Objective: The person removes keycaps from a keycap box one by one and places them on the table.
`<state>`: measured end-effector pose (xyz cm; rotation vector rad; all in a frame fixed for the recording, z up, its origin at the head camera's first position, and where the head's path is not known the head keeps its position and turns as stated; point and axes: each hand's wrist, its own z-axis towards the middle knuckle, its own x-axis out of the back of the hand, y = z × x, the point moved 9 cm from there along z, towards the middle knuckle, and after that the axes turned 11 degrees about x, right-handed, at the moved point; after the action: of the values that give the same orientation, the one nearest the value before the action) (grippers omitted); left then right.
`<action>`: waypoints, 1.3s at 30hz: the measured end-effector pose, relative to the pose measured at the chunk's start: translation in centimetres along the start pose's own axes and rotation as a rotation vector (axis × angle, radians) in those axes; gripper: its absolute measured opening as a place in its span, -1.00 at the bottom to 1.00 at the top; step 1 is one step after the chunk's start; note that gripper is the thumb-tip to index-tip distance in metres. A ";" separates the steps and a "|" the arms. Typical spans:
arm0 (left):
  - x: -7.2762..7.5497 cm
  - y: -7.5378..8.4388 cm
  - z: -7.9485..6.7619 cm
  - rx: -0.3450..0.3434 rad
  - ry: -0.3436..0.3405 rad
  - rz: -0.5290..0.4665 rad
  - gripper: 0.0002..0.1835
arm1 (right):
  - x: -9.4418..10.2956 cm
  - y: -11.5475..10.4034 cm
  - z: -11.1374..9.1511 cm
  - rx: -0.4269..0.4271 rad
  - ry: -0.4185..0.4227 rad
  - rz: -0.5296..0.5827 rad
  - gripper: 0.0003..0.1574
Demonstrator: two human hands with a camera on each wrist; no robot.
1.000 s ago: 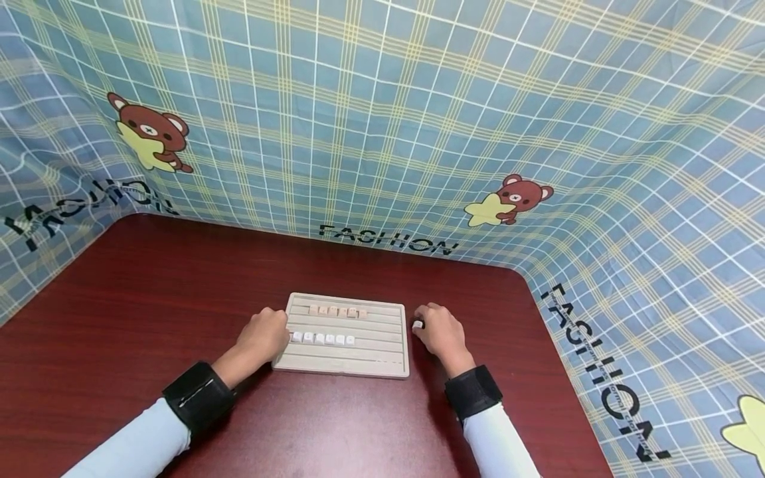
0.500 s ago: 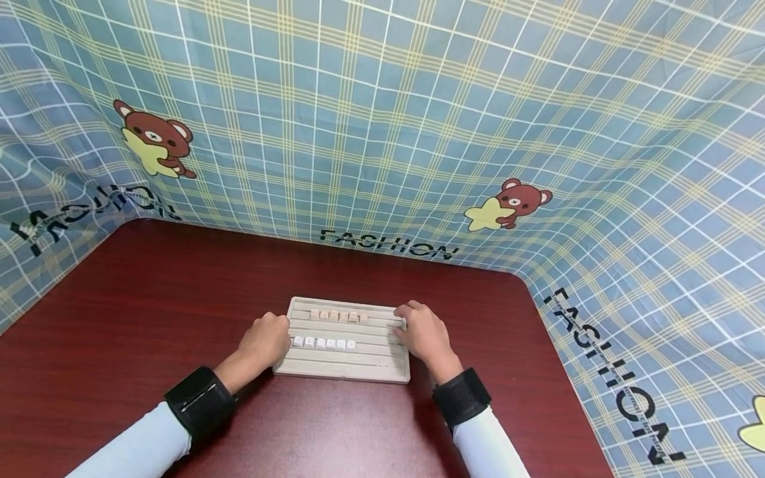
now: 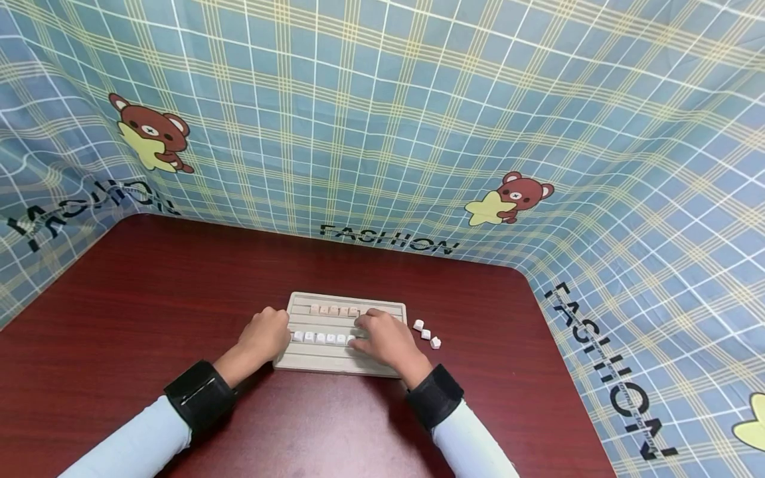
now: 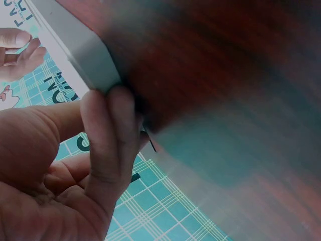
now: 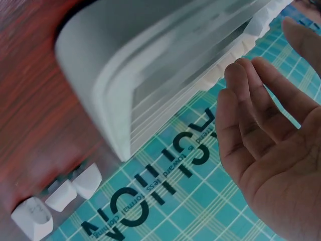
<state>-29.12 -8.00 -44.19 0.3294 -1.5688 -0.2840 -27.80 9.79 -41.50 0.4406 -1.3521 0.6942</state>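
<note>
A beige grooved tray [image 3: 382, 365] lies on the table, bearing a back row of pale pink keycaps [image 3: 334, 311] and a front row of white keycaps [image 3: 320, 338]. My left hand [image 3: 267, 335] grips the tray's left edge; the left wrist view shows its fingers [image 4: 103, 135] bent against the tray's corner. Over the tray's right part is my right hand [image 3: 388, 342], its thumb by the right end of the white row and its fingers near the end of the pink row. In the right wrist view the fingers [image 5: 256, 100] are extended and the thumb is apart, with nothing visible between them.
Three loose white keycaps [image 3: 425, 334] lie on the dark red table [image 3: 490, 332] just right of the tray. A plaid cloth [image 3: 358, 133] with bear prints stands behind and along both sides of the table.
My right hand has moved left from beside the tray to over its right part, uncovering the loose keycaps on the table. The left hand has stayed at the tray's left edge.
</note>
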 end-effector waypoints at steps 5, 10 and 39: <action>0.1 0.1 0.1 -0.003 -0.004 -0.005 -0.91 | -0.6 -0.4 0.3 -0.005 -0.032 -0.006 -0.57; 0.0 0.0 -0.1 -0.001 -0.007 -0.002 -0.91 | -1.0 -0.7 0.5 0.008 -0.038 -0.012 -0.61; -0.1 -0.3 0.1 0.014 -0.034 -0.007 -0.90 | -1.4 -1.1 0.8 0.016 -0.034 -0.049 -0.82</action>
<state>-29.18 -8.19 -44.41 0.3425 -1.6041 -0.2863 -27.69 8.18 -42.66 0.4986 -1.3638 0.6601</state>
